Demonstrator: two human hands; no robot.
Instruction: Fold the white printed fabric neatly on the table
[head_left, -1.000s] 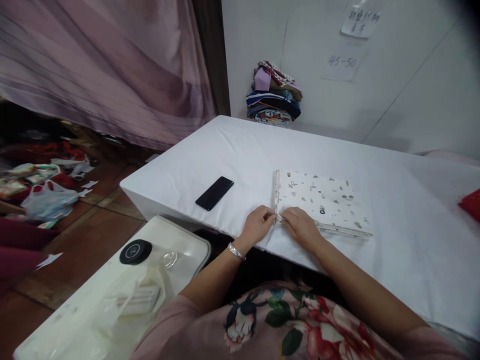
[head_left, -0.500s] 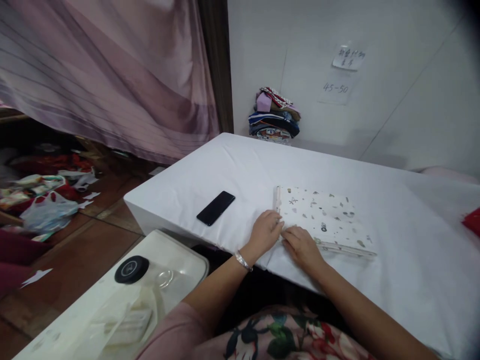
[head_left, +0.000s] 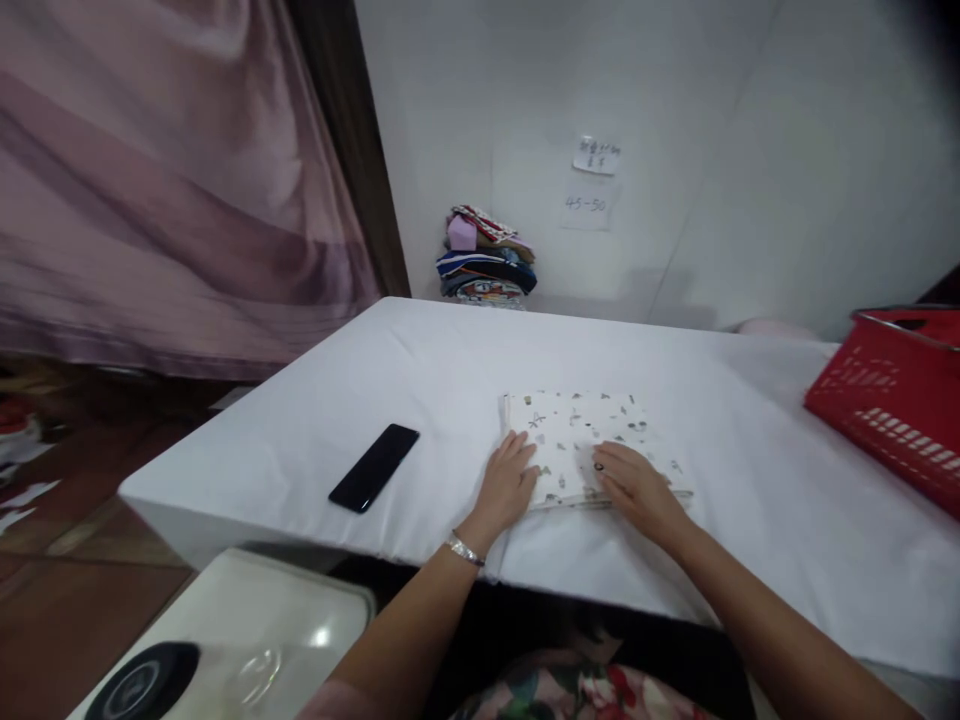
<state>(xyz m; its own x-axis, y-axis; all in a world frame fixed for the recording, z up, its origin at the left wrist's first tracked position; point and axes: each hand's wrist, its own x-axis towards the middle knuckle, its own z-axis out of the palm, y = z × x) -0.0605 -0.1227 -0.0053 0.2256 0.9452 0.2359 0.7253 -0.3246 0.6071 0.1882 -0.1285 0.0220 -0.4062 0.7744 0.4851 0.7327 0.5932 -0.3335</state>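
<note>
A folded white cloth (head_left: 570, 425) with small printed figures lies flat on the white-covered table (head_left: 300, 400) in front of me. My left hand (head_left: 511, 480) rests on its left near corner, fingers stretched forward over the edge. Lying on the cloth's near right part is my right hand (head_left: 634, 485), palm down with the fingers extended. Neither hand grips the cloth. A silver bracelet (head_left: 463, 548) circles my left wrist. To the left of the cloth, a black phone (head_left: 374, 468) lies on the table.
A red basket (head_left: 892, 390) stands at the table's right end. Beyond the far edge, folded clothes (head_left: 487, 258) are stacked by the wall. A pale surface with a round black object (head_left: 142, 682) is at lower left, and a pink curtain (head_left: 187, 180) hangs at left.
My view has swung right, bringing the red basket in. My hands have parted: the right moved from the cloth's near left corner rightward onto its top, while the left stays at the left side.
</note>
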